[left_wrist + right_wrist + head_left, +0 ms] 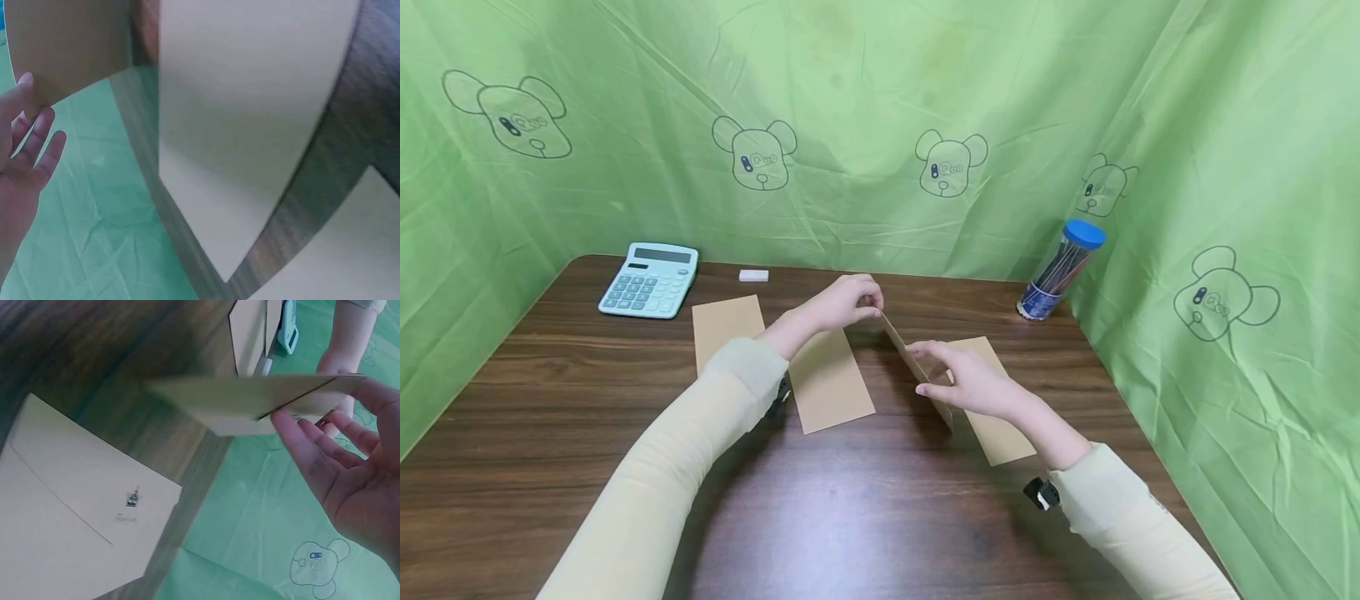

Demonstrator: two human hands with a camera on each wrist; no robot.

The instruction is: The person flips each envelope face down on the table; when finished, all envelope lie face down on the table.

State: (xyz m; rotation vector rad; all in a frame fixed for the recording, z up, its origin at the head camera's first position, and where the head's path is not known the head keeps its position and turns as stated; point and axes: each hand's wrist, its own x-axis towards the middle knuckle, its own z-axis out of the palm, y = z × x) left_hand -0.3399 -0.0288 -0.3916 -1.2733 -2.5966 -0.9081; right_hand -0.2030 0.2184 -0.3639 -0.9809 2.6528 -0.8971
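A thin brown kraft-paper piece (895, 340) stands tilted on edge above the table, between both hands. My left hand (848, 302) pinches its far corner; the left wrist view shows thumb and fingers at that corner of the paper (69, 50). My right hand (966, 381) holds its near side, with the thumb against a face that bears a dark slanting line in the right wrist view. Two similar brown pieces lie left of it, one partly under my left forearm (727, 321), the other beside it (831, 387). A third piece (94, 506), with a small printed mark, lies to the right.
A light-blue calculator (650, 281) and a white eraser-like block (753, 275) lie at the back left. At the back right stands a clear tube with a blue lid (1063, 271), filled with thin dark sticks. Green curtains (850, 108) hang around the brown wooden table (820, 517).
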